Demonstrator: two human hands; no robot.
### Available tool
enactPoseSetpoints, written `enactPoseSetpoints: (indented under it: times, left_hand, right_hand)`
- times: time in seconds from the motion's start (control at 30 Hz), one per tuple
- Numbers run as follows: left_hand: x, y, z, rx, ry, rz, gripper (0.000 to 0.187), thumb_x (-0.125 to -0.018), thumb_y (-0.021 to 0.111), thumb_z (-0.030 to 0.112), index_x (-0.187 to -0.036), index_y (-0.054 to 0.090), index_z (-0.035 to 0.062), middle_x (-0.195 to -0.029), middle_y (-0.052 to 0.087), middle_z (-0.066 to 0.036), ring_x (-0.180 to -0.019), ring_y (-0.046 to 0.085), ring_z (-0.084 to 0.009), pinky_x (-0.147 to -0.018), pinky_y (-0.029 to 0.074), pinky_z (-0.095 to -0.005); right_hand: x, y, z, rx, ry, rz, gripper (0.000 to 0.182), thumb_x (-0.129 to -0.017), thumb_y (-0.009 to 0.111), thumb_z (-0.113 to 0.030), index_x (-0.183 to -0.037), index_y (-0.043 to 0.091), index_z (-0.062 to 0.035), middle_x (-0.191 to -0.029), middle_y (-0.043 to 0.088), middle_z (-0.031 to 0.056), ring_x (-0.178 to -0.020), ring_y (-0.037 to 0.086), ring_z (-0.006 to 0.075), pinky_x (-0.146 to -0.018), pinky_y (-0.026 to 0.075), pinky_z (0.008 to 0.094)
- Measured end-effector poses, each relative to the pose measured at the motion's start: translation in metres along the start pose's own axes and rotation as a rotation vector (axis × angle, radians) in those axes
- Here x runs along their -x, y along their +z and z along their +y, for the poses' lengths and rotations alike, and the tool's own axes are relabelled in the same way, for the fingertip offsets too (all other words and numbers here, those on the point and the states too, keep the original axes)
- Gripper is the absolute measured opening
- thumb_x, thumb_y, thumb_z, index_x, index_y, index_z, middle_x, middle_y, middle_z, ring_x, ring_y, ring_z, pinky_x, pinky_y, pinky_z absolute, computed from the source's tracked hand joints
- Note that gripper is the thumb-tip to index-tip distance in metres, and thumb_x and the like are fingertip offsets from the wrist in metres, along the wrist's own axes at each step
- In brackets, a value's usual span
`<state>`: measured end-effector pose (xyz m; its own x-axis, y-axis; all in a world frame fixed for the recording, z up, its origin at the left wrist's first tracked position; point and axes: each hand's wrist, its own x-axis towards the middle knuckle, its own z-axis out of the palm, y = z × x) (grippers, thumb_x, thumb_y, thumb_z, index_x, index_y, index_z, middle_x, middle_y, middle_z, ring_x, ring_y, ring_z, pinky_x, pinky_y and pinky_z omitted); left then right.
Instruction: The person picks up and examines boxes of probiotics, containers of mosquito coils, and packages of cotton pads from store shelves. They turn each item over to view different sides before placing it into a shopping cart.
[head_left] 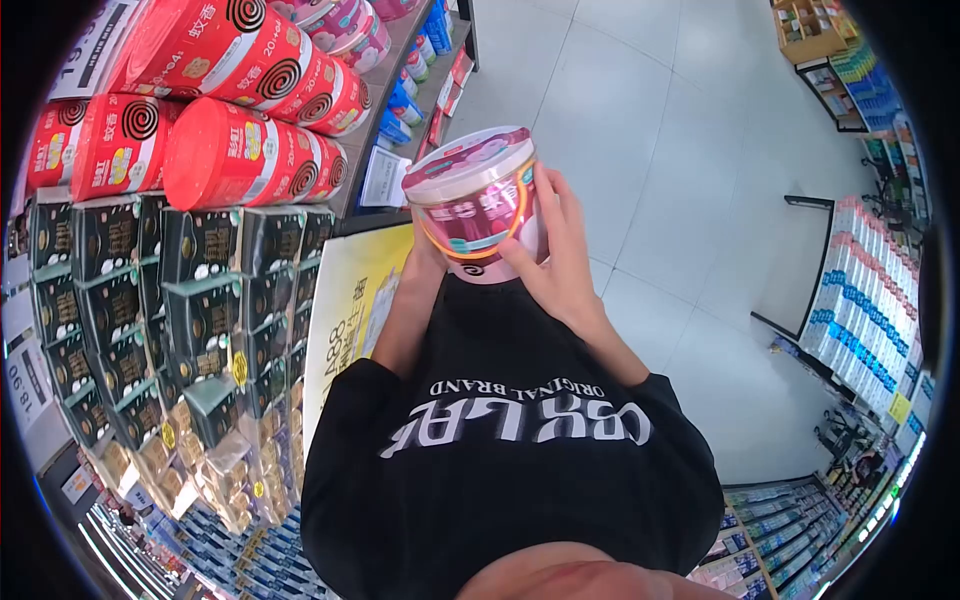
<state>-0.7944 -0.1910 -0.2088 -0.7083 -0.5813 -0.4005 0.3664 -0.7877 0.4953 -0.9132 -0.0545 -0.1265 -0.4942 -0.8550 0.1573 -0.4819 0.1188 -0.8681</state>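
A pink and white tub [475, 205] with a round lid is held up in front of my chest, slightly tilted. My right hand [550, 245] wraps its right side, with the thumb across the front near the printed label. On the other side, my left hand [428, 250] grips the tub's lower left; most of its fingers are hidden behind the tub. Red tubs with black spirals [250, 155] lie on the shelf to the left, and pink tubs [345, 30] lie at its back.
Dark green packs [205, 320] are stacked at the left, beside a yellow and white sign [350, 300]. A price tag [385, 178] stands at the shelf edge. Grey tiled floor [690, 200] extends to the right, toward stacked packs [865, 300] and shelves.
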Motion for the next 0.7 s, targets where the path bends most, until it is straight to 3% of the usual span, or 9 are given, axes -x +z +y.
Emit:
enactPoseSetpoints:
  times: [0.13, 0.23, 0.43, 0.63, 0.67, 0.7]
  left_hand:
    - [-0.054, -0.003, 0.037, 0.075, -0.023, -0.059, 0.079, -0.092, 0.030, 0.069, -0.140, 0.041, 0.0073, -0.136, 0.050, -0.014, -0.124, 0.050, -0.0278, -0.103, 0.042, -0.0442]
    - [-0.088, 0.001, 0.061, 0.101, -0.047, -0.080, 0.078, -0.092, 0.031, 0.068, -0.139, 0.042, 0.0072, -0.136, 0.051, -0.014, -0.123, 0.050, -0.0281, -0.103, 0.042, -0.0444]
    - [-0.143, 0.008, 0.098, 0.130, -0.079, -0.103, 0.076, -0.093, 0.032, 0.067, -0.138, 0.043, 0.0069, -0.136, 0.051, -0.013, -0.123, 0.051, -0.0286, -0.104, 0.041, -0.0446]
    - [-0.185, 0.008, 0.121, 0.304, -0.076, -0.127, 0.071, -0.093, 0.036, 0.063, -0.136, 0.045, 0.0062, -0.135, 0.052, -0.012, -0.120, 0.053, -0.0287, -0.103, 0.041, -0.0424]
    - [-0.190, 0.012, 0.120, 0.131, 0.028, -0.081, 0.073, -0.094, 0.037, 0.062, -0.137, 0.043, 0.0042, -0.135, 0.052, -0.014, -0.121, 0.052, -0.0292, -0.104, 0.041, -0.0433]
    - [-0.193, 0.022, 0.121, -0.041, 0.137, -0.033, 0.074, -0.094, 0.038, 0.061, -0.138, 0.041, 0.0022, -0.134, 0.051, -0.016, -0.122, 0.051, -0.0297, -0.105, 0.040, -0.0442]
  right_hand:
    - [-0.060, 0.013, -0.018, 0.092, -0.043, -0.047, 0.079, -0.074, 0.078, -0.034, -0.140, 0.043, -0.0073, -0.132, 0.036, 0.0190, -0.119, 0.038, 0.0352, -0.100, 0.035, 0.0429]
    - [-0.106, 0.026, -0.019, 0.063, -0.113, 0.029, 0.073, -0.074, 0.077, -0.029, -0.136, 0.046, -0.0050, -0.126, 0.038, 0.0158, -0.120, 0.041, 0.0313, -0.101, 0.036, 0.0412]
    - [-0.168, 0.039, -0.012, 0.073, -0.016, 0.073, 0.072, -0.076, 0.077, -0.028, -0.137, 0.046, -0.0064, -0.129, 0.039, 0.0161, -0.117, 0.041, 0.0295, -0.094, 0.041, 0.0402]
    - [-0.216, 0.029, 0.029, -0.463, 0.291, 0.020, 0.063, -0.093, 0.058, -0.037, -0.144, 0.036, -0.0053, -0.145, 0.037, 0.0156, -0.133, 0.037, 0.0270, -0.104, 0.037, 0.0378]
    - [-0.220, 0.023, 0.041, -0.800, 0.576, -0.050, 0.064, -0.096, 0.050, -0.044, -0.144, 0.035, -0.0045, -0.148, 0.036, 0.0148, -0.137, 0.035, 0.0249, -0.106, 0.038, 0.0373]
    - [-0.223, 0.021, 0.054, -0.936, 0.627, -0.037, 0.063, -0.096, 0.050, -0.044, -0.143, 0.036, -0.0041, -0.145, 0.039, 0.0148, -0.134, 0.039, 0.0245, -0.105, 0.040, 0.0380]
